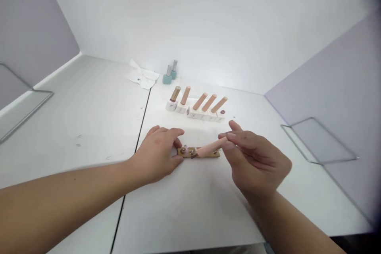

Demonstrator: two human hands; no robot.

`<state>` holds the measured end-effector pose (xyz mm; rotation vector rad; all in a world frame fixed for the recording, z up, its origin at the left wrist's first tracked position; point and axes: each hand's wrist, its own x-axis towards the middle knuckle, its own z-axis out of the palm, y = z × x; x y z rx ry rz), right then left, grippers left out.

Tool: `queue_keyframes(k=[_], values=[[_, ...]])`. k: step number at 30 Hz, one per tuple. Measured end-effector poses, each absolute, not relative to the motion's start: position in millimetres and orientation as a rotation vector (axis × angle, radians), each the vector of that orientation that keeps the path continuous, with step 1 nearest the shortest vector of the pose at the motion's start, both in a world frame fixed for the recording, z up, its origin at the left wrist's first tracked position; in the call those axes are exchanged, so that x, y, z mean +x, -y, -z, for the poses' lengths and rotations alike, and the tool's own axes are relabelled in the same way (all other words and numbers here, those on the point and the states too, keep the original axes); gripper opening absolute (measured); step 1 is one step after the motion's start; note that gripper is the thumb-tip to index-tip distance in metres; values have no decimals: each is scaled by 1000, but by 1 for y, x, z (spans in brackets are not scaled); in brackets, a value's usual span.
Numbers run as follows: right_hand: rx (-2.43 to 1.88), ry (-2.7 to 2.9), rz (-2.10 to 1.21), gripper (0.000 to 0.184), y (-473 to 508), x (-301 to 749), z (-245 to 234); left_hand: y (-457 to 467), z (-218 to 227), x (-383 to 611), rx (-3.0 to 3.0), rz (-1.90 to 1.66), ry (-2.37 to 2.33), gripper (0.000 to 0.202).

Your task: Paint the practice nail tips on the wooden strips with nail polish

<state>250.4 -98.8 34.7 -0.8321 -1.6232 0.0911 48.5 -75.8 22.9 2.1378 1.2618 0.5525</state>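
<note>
A long pink nail polish brush cap is pinched between the thumb and fingers of my right hand. Its brush end points down and left, over a small wooden strip that lies on the white table. Several small shiny pieces sit in a row along the strip, partly hidden by the cap. My left hand grips the strip's left end between thumb and fingers. Beyond the strip stands a row of pale square nail polish bottles with long pink caps. The rightmost bottle shows a dark red uncapped neck.
A white round bottle with a gold cap stands at the row's left end. Two teal bottles with grey caps are farther back, beside a crumpled white tissue. Metal wire stands rest at the sides. A dark seam crosses the table.
</note>
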Motion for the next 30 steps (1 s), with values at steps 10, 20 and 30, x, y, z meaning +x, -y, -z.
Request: queue_keyframes(k=[10, 20, 30], values=[[-892, 999, -7, 9, 74, 304, -57, 76, -23, 49, 2099, -538, -1286, 49], [-1094, 1076, 72, 5, 19, 347, -67, 76, -18, 47, 2095, -570, -1309, 49], [-1316, 1237, 106, 15, -2, 348, -60, 78, -19, 48, 2085, -569, -1320, 48]])
